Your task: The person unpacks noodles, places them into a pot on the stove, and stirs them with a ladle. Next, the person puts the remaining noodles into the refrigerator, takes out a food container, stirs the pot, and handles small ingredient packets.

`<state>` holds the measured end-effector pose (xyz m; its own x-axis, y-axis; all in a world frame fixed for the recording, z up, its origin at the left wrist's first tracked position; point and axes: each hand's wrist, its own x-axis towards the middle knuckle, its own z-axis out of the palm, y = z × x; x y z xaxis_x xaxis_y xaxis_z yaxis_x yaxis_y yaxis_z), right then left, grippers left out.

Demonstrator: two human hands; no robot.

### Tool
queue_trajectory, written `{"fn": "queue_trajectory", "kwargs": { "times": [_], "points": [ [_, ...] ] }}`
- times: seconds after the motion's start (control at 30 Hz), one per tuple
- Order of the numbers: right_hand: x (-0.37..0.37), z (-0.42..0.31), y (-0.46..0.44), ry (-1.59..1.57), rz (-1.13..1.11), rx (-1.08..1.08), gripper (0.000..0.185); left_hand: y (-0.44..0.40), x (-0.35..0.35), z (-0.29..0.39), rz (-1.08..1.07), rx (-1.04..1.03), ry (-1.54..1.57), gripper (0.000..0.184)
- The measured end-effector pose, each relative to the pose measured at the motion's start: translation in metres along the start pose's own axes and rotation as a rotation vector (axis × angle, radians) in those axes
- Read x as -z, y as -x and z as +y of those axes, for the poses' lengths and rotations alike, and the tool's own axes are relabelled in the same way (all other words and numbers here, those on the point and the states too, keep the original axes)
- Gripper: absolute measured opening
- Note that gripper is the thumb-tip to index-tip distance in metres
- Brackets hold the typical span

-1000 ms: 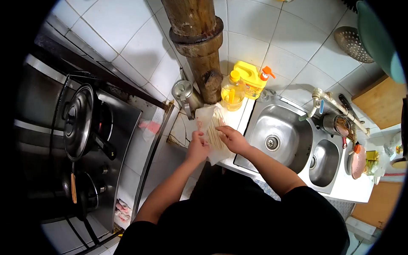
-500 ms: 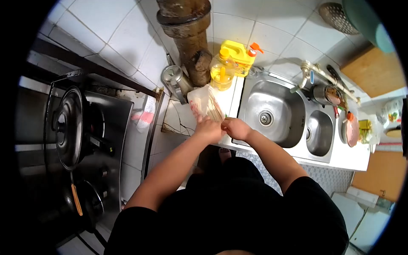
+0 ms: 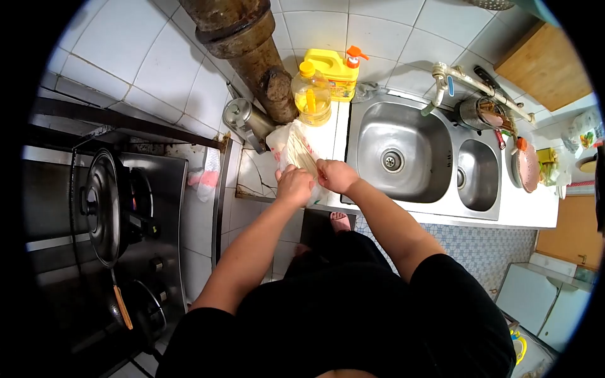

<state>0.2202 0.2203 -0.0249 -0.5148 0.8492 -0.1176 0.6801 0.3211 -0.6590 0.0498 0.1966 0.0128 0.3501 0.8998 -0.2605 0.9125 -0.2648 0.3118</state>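
Note:
A clear plastic bag (image 3: pixel 294 136) with red print lies at the left end of the counter. Inside it is a bundle of thin pale sticks (image 3: pixel 301 155), which look like dry noodles. My left hand (image 3: pixel 295 185) is closed on the bag's near left side, fingers curled over the plastic. On the right side of the bag, my right hand (image 3: pixel 336 176) pinches the plastic close to the bundle. Both hands are near each other, and the near end of the bag is partly hidden by them.
Behind the bag stand an oil bottle (image 3: pixel 312 97), a yellow jug (image 3: pixel 340 75) and a metal pitcher (image 3: pixel 247 118). To the right is a double sink (image 3: pixel 403 151) with a faucet (image 3: pixel 441 88). A lidded pan (image 3: pixel 104 208) sits on the stove (image 3: pixel 167 220) at left.
My hands have drawn slightly apart and sit a little further left and higher along the bag. More plastic shows below them. The camera view has shifted.

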Motion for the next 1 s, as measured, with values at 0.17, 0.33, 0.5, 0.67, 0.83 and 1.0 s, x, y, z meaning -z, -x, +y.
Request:
{"fn": "queue_trajectory", "kwargs": {
  "times": [0.17,0.33,0.5,0.67,0.83,1.0],
  "points": [
    [-0.002,0.0,-0.004,-0.102,0.05,-0.032,0.018,-0.001,0.0,-0.002,0.031,0.009,0.013,0.012],
    [0.016,0.026,-0.005,-0.28,-0.123,0.161,0.013,0.008,0.004,0.001,0.071,0.035,-0.004,0.011],
    [0.031,0.036,-0.006,-0.289,-0.207,0.173,0.011,-0.006,-0.004,0.032,0.176,-0.018,-0.241,0.013],
    [0.037,0.039,-0.002,-0.238,-0.183,0.183,0.014,-0.017,-0.019,0.041,0.166,0.083,0.031,0.011],
    [0.028,0.024,-0.01,-0.08,-0.143,0.1,0.022,-0.023,-0.035,0.02,0.167,0.13,0.123,0.004],
    [0.024,0.015,-0.011,-0.084,-0.103,0.001,0.024,-0.025,-0.035,0.014,0.148,0.155,0.213,0.003]
  ]
}}
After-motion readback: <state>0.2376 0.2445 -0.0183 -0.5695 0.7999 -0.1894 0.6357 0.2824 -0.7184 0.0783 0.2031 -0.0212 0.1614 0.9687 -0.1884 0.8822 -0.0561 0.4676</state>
